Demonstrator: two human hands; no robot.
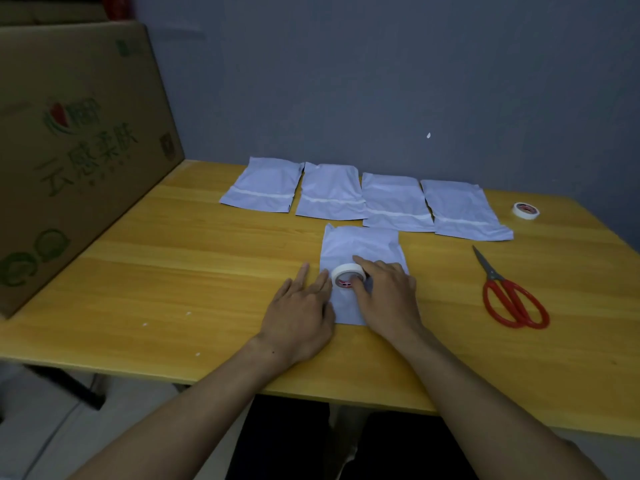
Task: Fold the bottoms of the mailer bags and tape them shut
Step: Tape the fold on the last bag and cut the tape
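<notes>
Here, left hand (298,308) flat on mailer bag (361,243) edge; right hand (388,293) clamps tape roll (345,271).

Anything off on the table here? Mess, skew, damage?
Nothing serious. A few white scraps lie loose on the table near its front-left edge. The four taped bags sit in a stepped row, not a straight line. The front bag under the right hand and tape roll is creased.
</notes>
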